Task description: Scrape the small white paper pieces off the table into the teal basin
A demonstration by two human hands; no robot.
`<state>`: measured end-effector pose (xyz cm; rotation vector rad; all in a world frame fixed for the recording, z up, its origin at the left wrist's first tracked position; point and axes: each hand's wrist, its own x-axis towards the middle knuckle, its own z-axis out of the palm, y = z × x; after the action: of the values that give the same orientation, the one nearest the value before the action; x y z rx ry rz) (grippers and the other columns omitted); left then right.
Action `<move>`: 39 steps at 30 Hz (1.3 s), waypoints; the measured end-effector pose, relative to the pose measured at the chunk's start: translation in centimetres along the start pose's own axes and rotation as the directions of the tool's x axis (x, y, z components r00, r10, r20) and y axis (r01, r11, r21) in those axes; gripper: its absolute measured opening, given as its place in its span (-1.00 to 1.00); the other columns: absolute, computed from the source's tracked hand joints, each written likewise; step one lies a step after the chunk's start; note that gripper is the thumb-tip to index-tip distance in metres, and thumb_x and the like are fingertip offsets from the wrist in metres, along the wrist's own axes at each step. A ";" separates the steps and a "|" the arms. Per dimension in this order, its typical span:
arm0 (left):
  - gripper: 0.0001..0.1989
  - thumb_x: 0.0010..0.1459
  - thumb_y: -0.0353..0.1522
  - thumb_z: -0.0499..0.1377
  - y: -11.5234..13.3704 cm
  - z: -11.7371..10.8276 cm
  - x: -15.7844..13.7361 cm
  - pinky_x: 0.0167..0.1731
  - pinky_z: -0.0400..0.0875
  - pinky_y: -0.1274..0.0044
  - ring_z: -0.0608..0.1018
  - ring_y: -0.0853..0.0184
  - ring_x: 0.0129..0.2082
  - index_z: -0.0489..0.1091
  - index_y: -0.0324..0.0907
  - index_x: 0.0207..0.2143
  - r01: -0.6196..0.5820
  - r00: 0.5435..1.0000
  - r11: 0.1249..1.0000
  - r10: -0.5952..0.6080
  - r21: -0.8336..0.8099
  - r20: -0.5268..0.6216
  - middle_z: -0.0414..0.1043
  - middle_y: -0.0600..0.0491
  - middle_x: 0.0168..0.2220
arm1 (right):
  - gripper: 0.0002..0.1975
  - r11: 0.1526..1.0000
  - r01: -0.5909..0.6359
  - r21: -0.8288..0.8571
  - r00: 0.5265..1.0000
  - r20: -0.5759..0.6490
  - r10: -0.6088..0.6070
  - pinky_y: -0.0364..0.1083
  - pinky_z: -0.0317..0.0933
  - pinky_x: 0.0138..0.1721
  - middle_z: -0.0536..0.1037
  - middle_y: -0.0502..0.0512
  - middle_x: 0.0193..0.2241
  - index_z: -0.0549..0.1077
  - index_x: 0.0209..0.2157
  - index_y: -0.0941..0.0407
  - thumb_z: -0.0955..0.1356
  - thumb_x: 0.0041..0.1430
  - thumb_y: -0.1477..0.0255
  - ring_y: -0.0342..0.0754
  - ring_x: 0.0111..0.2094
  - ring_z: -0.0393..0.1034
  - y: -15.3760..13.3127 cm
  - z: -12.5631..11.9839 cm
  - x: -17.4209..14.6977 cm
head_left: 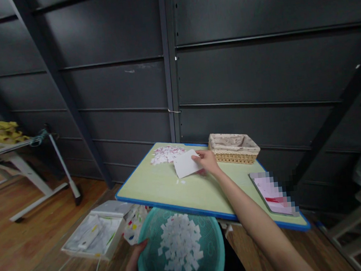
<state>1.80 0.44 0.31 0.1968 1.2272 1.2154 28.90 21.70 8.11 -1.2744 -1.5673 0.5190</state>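
Observation:
My right hand (205, 162) reaches over the table and pinches a white card (187, 164) by its right edge. The card is tilted above the tabletop, beside a heap of small white and pink paper pieces (166, 154). Two tiny white scraps (183, 182) lie just in front of it. Below the table edge, my left hand (137, 255) grips the left rim of a green plastic basin (220, 250). Inside the basin is a pile of small white paper squares (181, 245). Most of the left fingers are hidden by the basin.
A pale green table (153, 188) has a blue edge. On it stand a lined wicker basket (234, 152) and, at right, a tablet (270, 193), partly pixelated. An opened white box (93, 236) with a cord sits lower left. A white-framed table (28, 170) stands far left; a dark panelled wall rises behind.

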 end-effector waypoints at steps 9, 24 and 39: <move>-0.25 -0.06 -0.48 0.28 0.5 0.9 -1.1 -0.32 0.56 0.31 0.66 0.07 -0.47 0.18 -0.42 0.22 -0.042 0.999 0.999 0.042 0.005 -0.018 0.61 0.03 -0.59 | -0.69 0.994 -0.008 -0.107 0.999 0.035 0.012 -0.15 0.18 -0.50 0.64 0.17 -0.43 0.63 -0.30 0.24 0.34 -0.02 0.39 0.01 -0.46 0.45 0.0 -0.9 0.2; -0.31 -0.07 -0.46 0.28 0.1 0.5 -0.7 -0.24 0.55 0.23 0.67 0.03 -0.40 0.27 -0.33 0.17 -0.019 1.000 1.000 0.019 -0.014 -0.007 0.64 0.01 -0.52 | -0.54 0.983 -0.012 0.185 0.990 0.140 -0.014 -0.17 0.16 -0.51 0.62 0.17 -0.35 0.60 -0.20 0.26 0.37 -0.04 0.22 -0.07 -0.47 0.38 0.4 0.9 -0.3; -0.30 -0.02 -0.45 0.26 0.2 0.4 -0.4 -0.30 0.57 0.26 0.66 0.06 -0.48 0.21 -0.35 0.21 0.025 1.000 1.000 -0.025 -0.011 0.006 0.63 0.03 -0.55 | -0.54 0.916 -0.224 0.332 0.963 0.220 0.156 -0.18 0.03 -0.60 0.50 0.08 -0.57 0.59 -0.31 0.27 0.45 -0.21 0.19 -0.12 -0.60 0.26 -1.1 0.6 -0.9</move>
<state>2.05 0.41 0.79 0.1765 1.2141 1.1989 27.82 20.65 8.41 -1.1266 -1.4249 1.0274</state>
